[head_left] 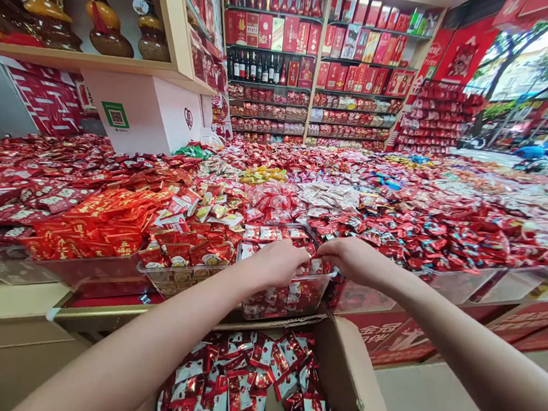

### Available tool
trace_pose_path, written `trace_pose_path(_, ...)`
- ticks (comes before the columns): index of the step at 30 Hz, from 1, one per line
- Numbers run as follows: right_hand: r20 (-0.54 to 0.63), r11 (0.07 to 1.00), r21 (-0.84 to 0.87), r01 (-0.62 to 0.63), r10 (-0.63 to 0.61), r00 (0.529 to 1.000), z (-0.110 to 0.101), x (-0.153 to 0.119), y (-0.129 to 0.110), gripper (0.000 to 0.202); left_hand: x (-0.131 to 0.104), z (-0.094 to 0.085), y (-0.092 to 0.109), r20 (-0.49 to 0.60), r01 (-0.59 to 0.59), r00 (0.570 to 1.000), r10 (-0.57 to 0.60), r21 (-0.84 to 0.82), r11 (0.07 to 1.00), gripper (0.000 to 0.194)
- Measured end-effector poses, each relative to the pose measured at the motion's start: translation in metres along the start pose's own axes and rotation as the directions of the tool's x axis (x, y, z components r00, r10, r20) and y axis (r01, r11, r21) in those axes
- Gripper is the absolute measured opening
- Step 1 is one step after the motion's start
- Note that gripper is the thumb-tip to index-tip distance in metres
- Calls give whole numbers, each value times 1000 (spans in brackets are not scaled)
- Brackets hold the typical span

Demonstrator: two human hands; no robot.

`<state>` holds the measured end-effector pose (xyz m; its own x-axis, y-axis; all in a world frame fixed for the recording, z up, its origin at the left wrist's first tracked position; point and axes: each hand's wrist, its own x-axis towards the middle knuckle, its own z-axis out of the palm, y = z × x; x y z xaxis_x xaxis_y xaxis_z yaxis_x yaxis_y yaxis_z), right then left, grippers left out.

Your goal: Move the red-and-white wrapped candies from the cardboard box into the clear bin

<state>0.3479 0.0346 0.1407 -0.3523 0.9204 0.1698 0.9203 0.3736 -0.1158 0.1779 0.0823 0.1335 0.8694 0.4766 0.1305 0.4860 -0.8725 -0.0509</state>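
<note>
Here, left hand [282, 264], right hand [350, 258], at clear bin [289, 299], fingers curled, grip unclear

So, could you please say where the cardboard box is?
In the head view, the cardboard box is at bottom centre, just in front of the clear bin by the left hand.

At bottom centre, a matt cardboard box [358, 379] holds glossy, foil-like packets [240, 391]. Mid-frame, a clear plastic bin [313, 291] looks smooth and shiny. The upper-left cabinet [190, 67] has smooth wood-look edges; its ornaments [107, 34] gleam, highly polished.
</note>
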Motion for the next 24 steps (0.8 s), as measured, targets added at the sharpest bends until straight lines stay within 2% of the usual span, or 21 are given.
trace_pose_path(7,234,999,1,37,-36,972,-3,22,-3,25,18,-7,-1,156,13,988,-20,51,999,17)
trace_pose_path(13,433,1000,12,7,-11,901,-5,32,-7,27,24,-6,-4,283,22,958,-36,52,998,29)
trace_pose_path(20,518,999,-40,31,-6,856,-5,36,-3,27,33,-7,-7,388,-30,922,7,52,998,30)
trace_pose_path(24,613,998,-70,6,39,789,-4,41,-8,32,37,-7,-9,419,-68,907,48,33,997,21)
